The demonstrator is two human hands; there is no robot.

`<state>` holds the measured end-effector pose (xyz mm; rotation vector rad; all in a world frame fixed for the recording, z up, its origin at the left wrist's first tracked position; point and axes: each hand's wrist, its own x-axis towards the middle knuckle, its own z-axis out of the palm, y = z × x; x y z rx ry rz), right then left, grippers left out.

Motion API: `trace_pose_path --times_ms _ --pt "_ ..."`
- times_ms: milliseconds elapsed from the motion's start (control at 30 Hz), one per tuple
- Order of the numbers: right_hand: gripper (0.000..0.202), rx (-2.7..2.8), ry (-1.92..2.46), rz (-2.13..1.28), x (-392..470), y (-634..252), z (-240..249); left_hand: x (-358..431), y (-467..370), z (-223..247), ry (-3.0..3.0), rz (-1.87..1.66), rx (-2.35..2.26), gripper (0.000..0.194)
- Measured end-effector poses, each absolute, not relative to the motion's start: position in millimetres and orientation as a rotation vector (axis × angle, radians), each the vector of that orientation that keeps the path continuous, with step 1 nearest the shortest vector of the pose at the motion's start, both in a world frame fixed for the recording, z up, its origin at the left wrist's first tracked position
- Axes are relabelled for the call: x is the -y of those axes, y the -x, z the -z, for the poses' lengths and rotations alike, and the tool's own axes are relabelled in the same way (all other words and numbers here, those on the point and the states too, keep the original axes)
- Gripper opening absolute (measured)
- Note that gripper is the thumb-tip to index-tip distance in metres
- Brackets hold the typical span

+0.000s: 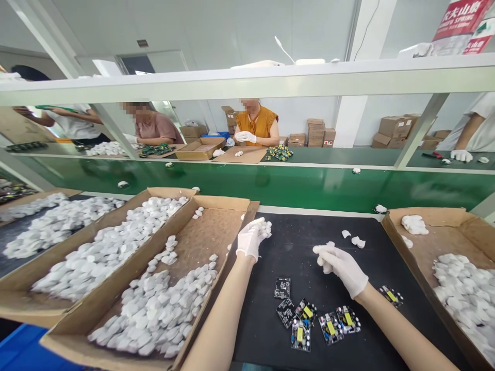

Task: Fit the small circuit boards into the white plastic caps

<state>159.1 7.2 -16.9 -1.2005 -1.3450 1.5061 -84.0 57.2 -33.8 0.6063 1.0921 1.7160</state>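
Note:
My left hand (250, 239), in a white glove, is raised at the right edge of a cardboard tray (216, 226). Its fingers are closed around small white plastic pieces (265, 229), whose exact shape I cannot make out. Above the black mat (286, 252) is my right hand (344, 269), also gloved, its fingers loosely bent and apart with nothing visible in them. Beyond it lie a few loose white plastic shells (358, 241). Nearer to me on the mat are several small circuit boards (331, 327) with yellow-topped parts; two boards (282, 287) lie with the dark solder side up.
White shells (154, 309) are heaped in the left trays, and more (464, 288) fill the right cardboard tray (444, 219). A green conveyor belt (294, 185) runs behind, carrying scattered small white items. Co-workers (257, 123) sit across it. A shelf beam (247, 85) crosses overhead.

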Motion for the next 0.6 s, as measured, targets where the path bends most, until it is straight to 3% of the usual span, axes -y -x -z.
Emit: trace_pose_path --times_ms 233,333,600 --pt "0.043 1.310 1.188 -1.551 1 -156 13 -38 69 11 -0.677 -1.655 -0.950 0.039" --pt "0.045 1.270 1.136 -1.622 4 -153 9 -23 46 8 -0.959 -1.441 -0.856 0.044" --pt "0.040 1.232 1.121 -1.560 8 -153 13 2 8 20 -1.452 -1.306 -0.946 0.026"
